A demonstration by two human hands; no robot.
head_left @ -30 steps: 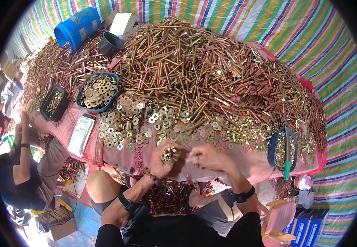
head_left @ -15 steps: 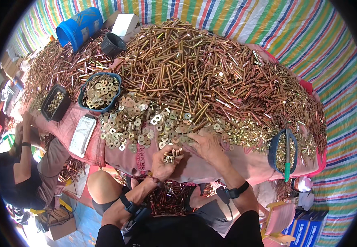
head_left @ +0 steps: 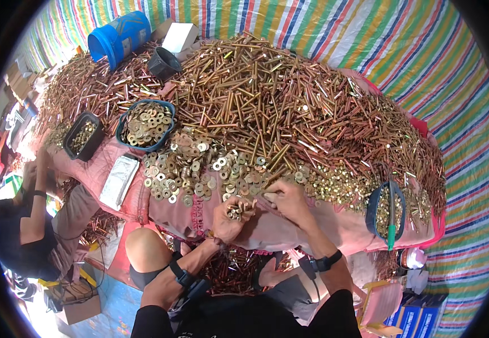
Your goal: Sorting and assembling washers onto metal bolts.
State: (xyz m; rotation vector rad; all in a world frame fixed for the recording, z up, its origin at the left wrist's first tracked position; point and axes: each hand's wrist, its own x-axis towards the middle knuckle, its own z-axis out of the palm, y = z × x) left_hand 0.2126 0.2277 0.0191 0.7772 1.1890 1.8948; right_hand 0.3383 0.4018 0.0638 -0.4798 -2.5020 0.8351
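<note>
My left hand is closed around a bunch of bolts, their ends poking up between thumb and fingers. Just to its right, my right hand has thumb and fingertips pinched together; whatever is in the pinch is too small to make out. In front of both hands lie loose flat washers, spread along the near edge of a heap of long brass-coloured bolts. Small nuts are piled to the right of the washers. Pink cloth lies beneath them.
A blue tub of washers and a dark tub of nuts stand left. At the right is a blue basket with a green-ended tool. A blue bucket lies behind. A co-worker's arm shows at far left.
My right hand has drawn back from the washers toward my left hand, its outstretched finger now bent into a pinch. My left hand keeps its bolts. The whole view has shifted slightly.
</note>
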